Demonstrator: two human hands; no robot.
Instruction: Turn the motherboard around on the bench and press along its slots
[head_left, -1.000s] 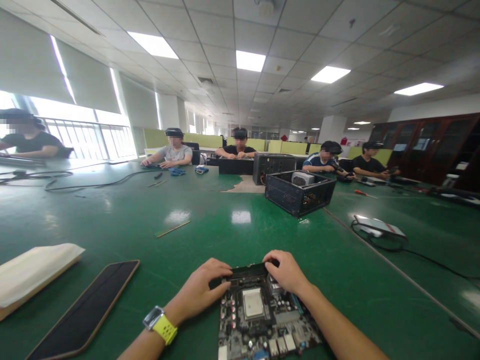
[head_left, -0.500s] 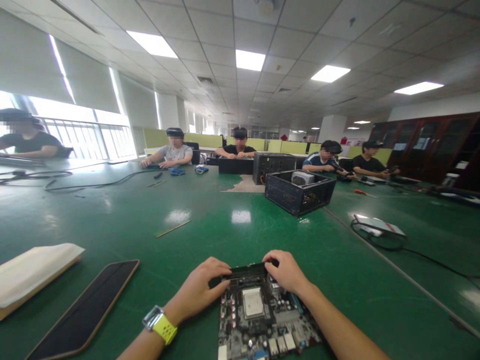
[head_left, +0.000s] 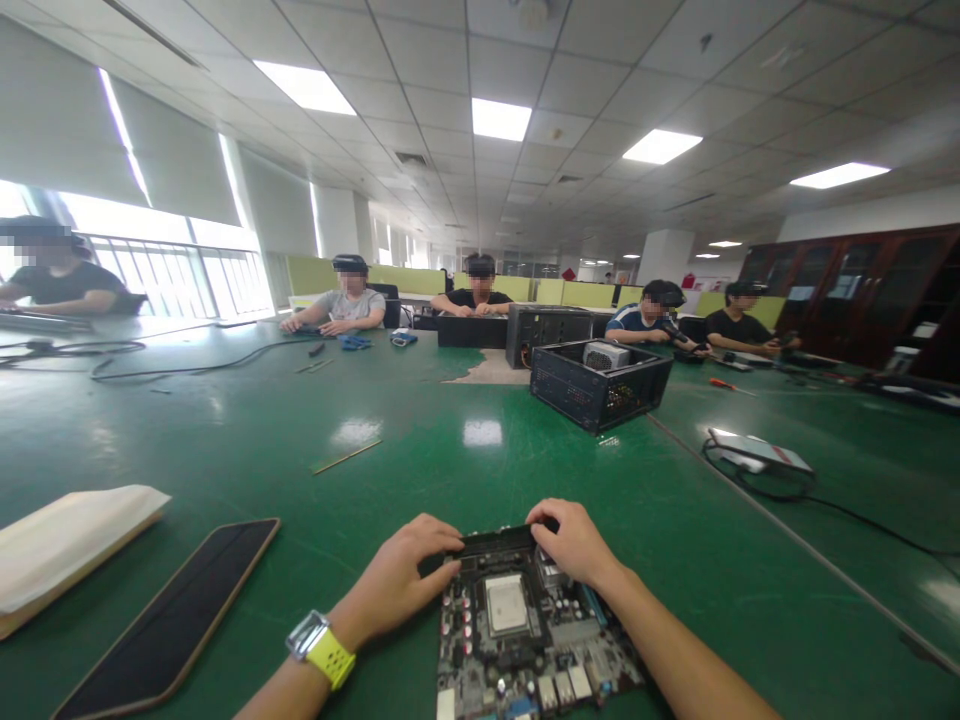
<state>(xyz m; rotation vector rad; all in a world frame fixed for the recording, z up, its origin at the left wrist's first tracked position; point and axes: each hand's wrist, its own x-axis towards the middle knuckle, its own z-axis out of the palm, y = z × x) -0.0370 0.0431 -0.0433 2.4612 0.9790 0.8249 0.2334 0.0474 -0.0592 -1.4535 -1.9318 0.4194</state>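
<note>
A motherboard (head_left: 536, 640) lies flat on the green table in front of me, its square metal-topped processor (head_left: 507, 605) showing near the middle. Along its far edge stands a dark, narrow RAM stick (head_left: 496, 542) at the memory slots. My left hand (head_left: 409, 568) has its fingertips closed on the left end of that stick, thumb on the near side. At the other end, my right hand (head_left: 574, 540) pinches it with bent fingers. Whether the stick sits fully in its slot cannot be made out.
A phone-like dark slab (head_left: 176, 620) and a paper-covered pad (head_left: 71, 550) lie at left. Farther off are a thin brass-coloured stick (head_left: 347, 457), an open computer case (head_left: 600, 390) and a cabled flat device (head_left: 761, 452). Several people sit around the table.
</note>
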